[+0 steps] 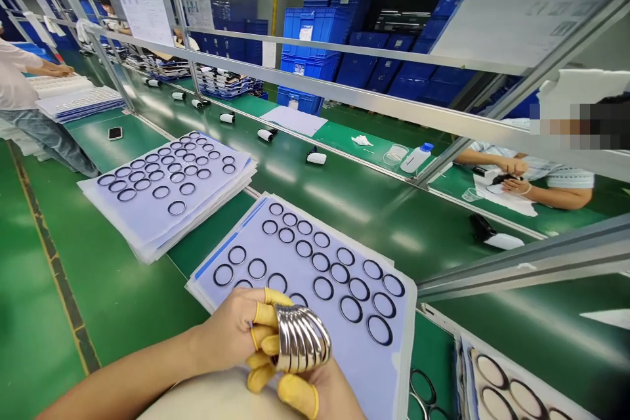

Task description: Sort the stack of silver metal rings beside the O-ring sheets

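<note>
A row of shiny silver metal rings (302, 339) is held together in front of me, above the near sheet. My left hand (236, 328), with yellow finger cots, closes on the left end of the row. From below, my right hand (332, 394) grips the same rings, its thumb and fingers also in yellow cots. Under and beyond my hands, a stack of white-lilac sheets (361, 374) carries several dark-edged rings (339, 273) laid flat in loose rows. My hands hide part of the nearest ones.
Another sheet stack (142, 226) with rings lies to the left, near a phone (115, 133). More rings (492, 371) rest at lower right. A green conveyor (364, 203) carries black-and-white parts (316, 157). Metal frame bars (394, 102) cross ahead. Across the line, a co-worker's hands (514, 174) handle a part.
</note>
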Demonstrator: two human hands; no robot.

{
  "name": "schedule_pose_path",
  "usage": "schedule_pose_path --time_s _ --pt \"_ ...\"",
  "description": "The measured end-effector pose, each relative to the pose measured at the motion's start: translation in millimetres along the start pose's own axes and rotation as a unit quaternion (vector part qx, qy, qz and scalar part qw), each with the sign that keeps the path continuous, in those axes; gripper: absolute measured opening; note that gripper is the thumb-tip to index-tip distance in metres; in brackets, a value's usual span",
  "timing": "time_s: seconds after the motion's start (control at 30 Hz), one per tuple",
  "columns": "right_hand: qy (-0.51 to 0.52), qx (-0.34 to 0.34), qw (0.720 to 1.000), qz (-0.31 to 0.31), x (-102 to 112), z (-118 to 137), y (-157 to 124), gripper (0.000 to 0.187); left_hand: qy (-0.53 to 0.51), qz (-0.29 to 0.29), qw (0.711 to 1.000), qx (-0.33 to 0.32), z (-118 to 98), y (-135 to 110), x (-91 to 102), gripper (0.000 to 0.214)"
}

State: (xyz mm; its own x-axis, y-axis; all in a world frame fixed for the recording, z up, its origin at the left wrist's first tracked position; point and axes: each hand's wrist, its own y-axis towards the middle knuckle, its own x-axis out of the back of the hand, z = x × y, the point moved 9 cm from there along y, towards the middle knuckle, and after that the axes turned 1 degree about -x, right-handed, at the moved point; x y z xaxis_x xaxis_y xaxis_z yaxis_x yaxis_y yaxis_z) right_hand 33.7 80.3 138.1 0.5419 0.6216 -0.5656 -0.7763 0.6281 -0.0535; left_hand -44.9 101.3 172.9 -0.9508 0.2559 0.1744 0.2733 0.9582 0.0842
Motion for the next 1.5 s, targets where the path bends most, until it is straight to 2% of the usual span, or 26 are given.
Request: schedule_pose_path --time_s 0.1,0.2,0.27,0.33,0.43,0.53,0.67,0.83,0.93,1.03,1.1,1.2,1.3,1.5 --pt "-0.119 0.02 0.991 -0.051 18 -11 10 0.047 0.068 -0.012 0.998 -0.012 11 3 0.8 0.028" --pt "-0.279 0.052 0.954 -0.102 42 -19 16 0.048 0.108 -0.014 0.993 0.035 36 5 7.5 0.03" --pt "-0.353 0.059 0.923 -0.138 68 -26 20 0.037 0.141 -0.019 0.987 0.079 56 -1 16.3 0.032" --pt "-0.436 0.065 0.877 -0.192 104 -30 25 0.03 0.163 -0.039 0.978 0.122 76 -12 28.5 0.037" --pt "-0.557 0.072 0.787 -0.257 157 -29 35 0.025 0.164 -0.069 0.97 0.168 106 -35 42.5 0.04" --pt "-0.642 0.082 0.711 -0.274 192 -30 50 0.028 0.164 -0.086 0.964 0.189 133 -53 48.3 0.04" --pt "-0.714 0.096 0.638 -0.273 206 -33 54 0.029 0.156 -0.088 0.963 0.202 155 -61 47.9 0.043" --pt "-0.756 0.13 0.576 -0.282 193 -25 50 0.024 0.171 -0.068 0.967 0.178 152 -44 44.9 0.042" --pt "-0.771 0.145 0.566 -0.251 176 -25 71 0.026 0.183 -0.054 0.968 0.161 145 -32 42.6 0.041" --pt "-0.776 0.152 0.574 -0.212 164 -34 101 0.033 0.195 -0.038 0.967 0.16 144 -23 40.5 0.039" --pt "-0.77 0.157 0.583 -0.205 165 -39 115 0.032 0.199 -0.033 0.965 0.167 147 -22 41.5 0.038" --pt "-0.747 0.166 0.602 -0.229 176 -40 123 0.026 0.191 -0.04 0.965 0.173 154 -25 47.3 0.038" --pt "-0.721 0.169 0.626 -0.242 180 -36 132 0.032 0.181 -0.053 0.966 0.175 159 -30 55.1 0.039" --pt "-0.695 0.162 0.682 -0.164 145 -52 183 0.025 0.181 -0.075 0.965 0.176 162 -31 68.7 0.036"
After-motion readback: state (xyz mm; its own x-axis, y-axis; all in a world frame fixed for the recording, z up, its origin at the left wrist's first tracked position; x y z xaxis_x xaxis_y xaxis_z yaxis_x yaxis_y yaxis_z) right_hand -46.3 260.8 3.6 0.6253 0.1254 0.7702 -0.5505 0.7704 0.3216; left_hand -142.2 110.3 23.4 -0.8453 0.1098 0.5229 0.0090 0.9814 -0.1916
